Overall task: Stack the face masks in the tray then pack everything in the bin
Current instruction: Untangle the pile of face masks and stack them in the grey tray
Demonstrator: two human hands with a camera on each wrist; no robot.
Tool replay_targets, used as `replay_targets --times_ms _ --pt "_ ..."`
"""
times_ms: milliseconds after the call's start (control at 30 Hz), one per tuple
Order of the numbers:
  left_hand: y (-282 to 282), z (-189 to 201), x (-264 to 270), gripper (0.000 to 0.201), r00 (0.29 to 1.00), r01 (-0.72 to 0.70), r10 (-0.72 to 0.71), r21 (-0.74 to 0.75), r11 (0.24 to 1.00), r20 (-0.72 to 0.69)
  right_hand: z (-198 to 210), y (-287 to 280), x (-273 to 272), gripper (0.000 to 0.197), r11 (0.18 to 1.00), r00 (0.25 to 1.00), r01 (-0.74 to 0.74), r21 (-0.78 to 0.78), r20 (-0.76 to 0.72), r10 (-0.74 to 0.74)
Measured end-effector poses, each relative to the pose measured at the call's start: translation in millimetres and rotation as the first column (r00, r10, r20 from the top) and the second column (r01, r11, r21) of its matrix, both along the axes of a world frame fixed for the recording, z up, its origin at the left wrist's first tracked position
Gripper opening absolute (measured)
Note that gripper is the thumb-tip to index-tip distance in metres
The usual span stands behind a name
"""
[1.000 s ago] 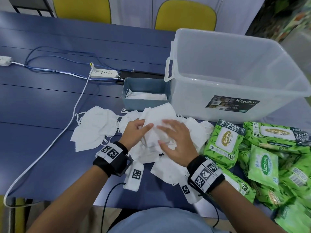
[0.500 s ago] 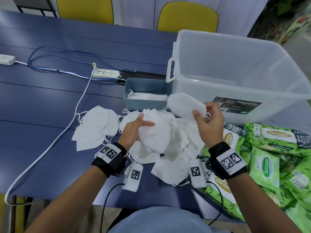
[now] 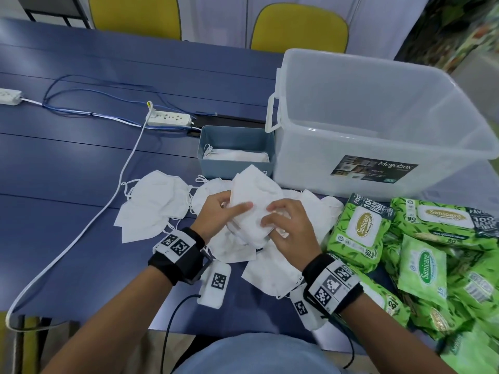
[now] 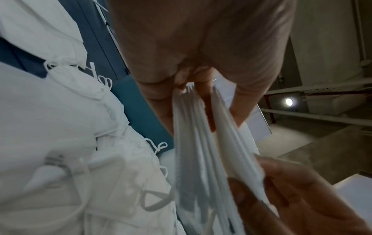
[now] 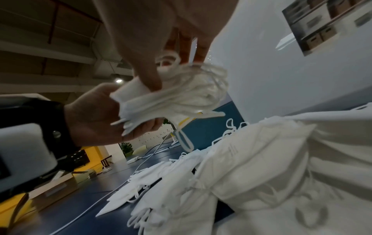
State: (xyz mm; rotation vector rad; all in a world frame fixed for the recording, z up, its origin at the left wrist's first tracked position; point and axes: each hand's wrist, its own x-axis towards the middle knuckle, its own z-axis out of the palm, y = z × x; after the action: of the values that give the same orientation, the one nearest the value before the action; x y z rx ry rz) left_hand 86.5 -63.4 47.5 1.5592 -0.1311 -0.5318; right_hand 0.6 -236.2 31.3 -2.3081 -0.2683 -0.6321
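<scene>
Head view: left hand (image 3: 216,217) and right hand (image 3: 290,230) pinch soft folded white masks (image 3: 253,209).

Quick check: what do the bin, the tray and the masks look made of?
Bin: translucent, glossy plastic; the table shows faintly through its walls. Tray: opaque grey-blue, matte, probably plastic. Masks: soft white nonwoven fabric, creased, with thin elastic loops.
</scene>
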Motion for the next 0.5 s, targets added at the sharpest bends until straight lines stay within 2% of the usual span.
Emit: replay_targets --times_ms 67,133,200,267,300,367,433,500 --pt "2 -1 -2 0.026 0.998 0.012 -0.016 0.063 0.998 0.057 4 1 -5 0.03 0.997 0.995 -0.079 0.001 -0.054 0.079" --pt "7 -3 -2 0.035 0.996 0.014 -0.021 0.078 0.997 0.083 9 -1 -11 0.031 0.994 0.991 -0.097 0.057 -0.083 0.102" --pt "12 -6 -1 0.05 0.991 0.027 -0.036 0.076 0.997 0.129 12 -5 -10 0.042 0.983 0.991 0.002 0.183 -0.129 0.022" --pt "16 -6 -3 0.067 0.973 0.087 -0.094 0.046 0.995 0.21 11 -7 -3 0.056 0.925 0.952 0.18 0.334 -0.297 -0.079" --pt "16 -6 -4 0.076 0.962 0.122 -0.127 0.033 0.992 0.243 11 -6 2 0.067 0.88 0.909 0.242 0.408 -0.413 -0.058" --pt "14 -6 -6 0.095 0.945 0.174 -0.177 0.036 0.984 0.275 8 -1 11 0.079 0.796 0.833 0.256 0.548 -0.543 0.106" --pt "10 -5 -7 0.102 0.934 0.184 -0.196 0.069 0.981 0.3 3 7 17 0.071 0.768 0.817 0.216 0.602 -0.543 0.196" --pt "8 -7 -8 0.092 0.923 0.129 -0.147 0.075 0.989 0.356 -1 15 21 0.054 0.764 0.841 0.216 0.608 -0.514 0.171"
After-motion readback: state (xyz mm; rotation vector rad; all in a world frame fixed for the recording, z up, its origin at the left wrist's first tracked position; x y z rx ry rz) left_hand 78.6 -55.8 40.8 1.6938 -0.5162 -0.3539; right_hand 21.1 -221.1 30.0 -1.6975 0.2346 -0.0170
